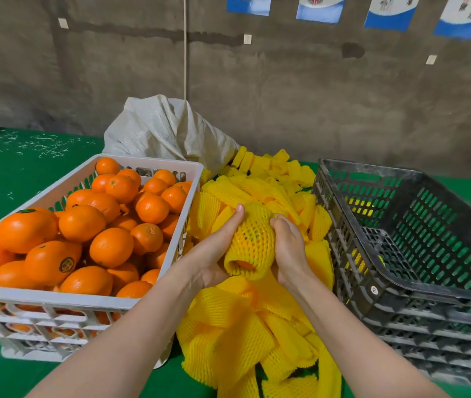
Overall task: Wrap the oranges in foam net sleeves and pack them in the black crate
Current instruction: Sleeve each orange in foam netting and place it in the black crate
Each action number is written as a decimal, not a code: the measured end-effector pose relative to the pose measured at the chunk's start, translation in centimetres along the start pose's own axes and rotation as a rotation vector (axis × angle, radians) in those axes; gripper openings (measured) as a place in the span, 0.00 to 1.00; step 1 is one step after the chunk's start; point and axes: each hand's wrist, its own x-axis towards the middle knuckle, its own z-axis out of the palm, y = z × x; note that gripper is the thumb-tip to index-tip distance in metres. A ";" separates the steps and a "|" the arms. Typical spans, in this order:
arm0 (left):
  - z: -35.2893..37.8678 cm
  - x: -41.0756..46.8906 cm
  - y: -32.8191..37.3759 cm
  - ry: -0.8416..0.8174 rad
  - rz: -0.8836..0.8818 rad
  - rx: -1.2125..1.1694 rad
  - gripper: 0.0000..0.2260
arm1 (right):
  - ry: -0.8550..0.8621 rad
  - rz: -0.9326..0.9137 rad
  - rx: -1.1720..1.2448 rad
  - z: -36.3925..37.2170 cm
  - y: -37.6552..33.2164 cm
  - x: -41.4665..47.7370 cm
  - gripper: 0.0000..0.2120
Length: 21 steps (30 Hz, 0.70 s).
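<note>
Left hand (214, 254) and right hand (288, 248) both curl around a yellow foam net sleeve (253, 239). Its stretched diamond mesh shows the round orange (244, 264) inside, between the palms. Beneath lies a heap of flat ribbed loose sleeves (242, 320); the perforated black crate (401, 282) stands just right, and a white slatted crate (56, 297) of glossy oranges (82, 222) left.

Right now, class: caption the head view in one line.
Left hand and right hand grip a net-sleeved orange between the full white crate and black crate.

Oranges (82, 222) look glossy and dimpled; sleeves (228, 308) are soft foam mesh. Both crates, white (56, 300) and black (401, 282), are perforated plastic. The sack (168, 130) is woven, the wall (314, 96) rough.
</note>
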 end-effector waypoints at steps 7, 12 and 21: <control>-0.1 -0.3 0.3 -0.022 0.026 0.036 0.27 | -0.104 -0.189 -0.281 -0.3 -1.1 0.0 0.10; 0.9 -0.3 0.8 0.066 0.184 0.146 0.28 | -0.257 -0.380 -0.384 -1.9 -1.4 -1.1 0.14; 6.7 0.0 1.6 0.068 0.293 0.321 0.26 | -0.220 -0.430 -0.557 -5.0 -3.7 -1.2 0.31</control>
